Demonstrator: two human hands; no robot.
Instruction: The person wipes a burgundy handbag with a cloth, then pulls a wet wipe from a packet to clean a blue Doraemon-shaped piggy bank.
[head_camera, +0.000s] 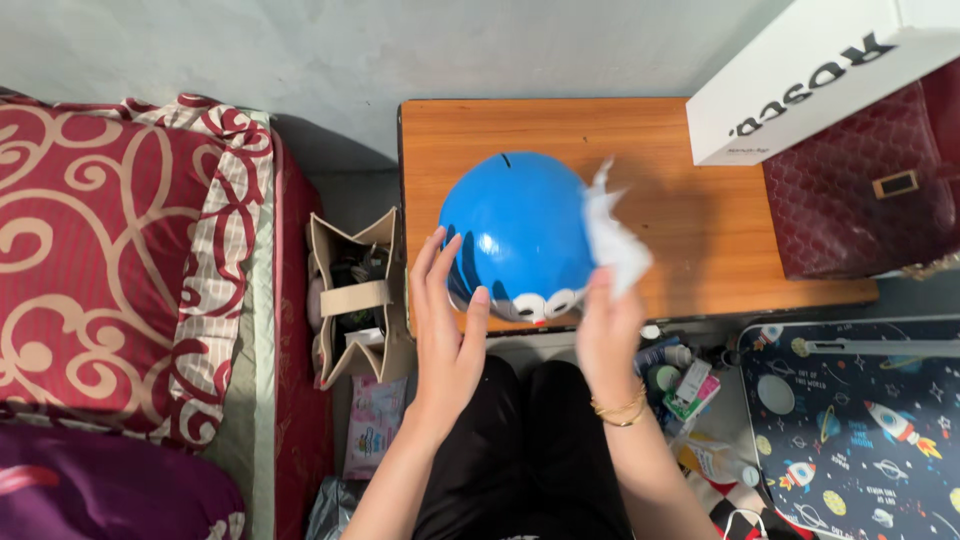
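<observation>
**A:** So the round blue glossy plastic piggy bank with a cartoon face (520, 232) sits at the near edge of the orange wooden table (690, 215). The left hand (447, 330) is open, fingers spread flat against its side, steadying rather than gripping.

**B:** And the right hand (607, 325)?

**A:** Pinched onto a crumpled white tissue (614, 240), pressed to the bank's other side. It's blurry, so mid-wipe, I'd guess.

**B:** How far along?

**A:** Hard to call. The dome looks shiny already; I'd say the face side is left. Just outside the steadying hand there's a beige fabric organiser (352, 295) on the floor.
</observation>
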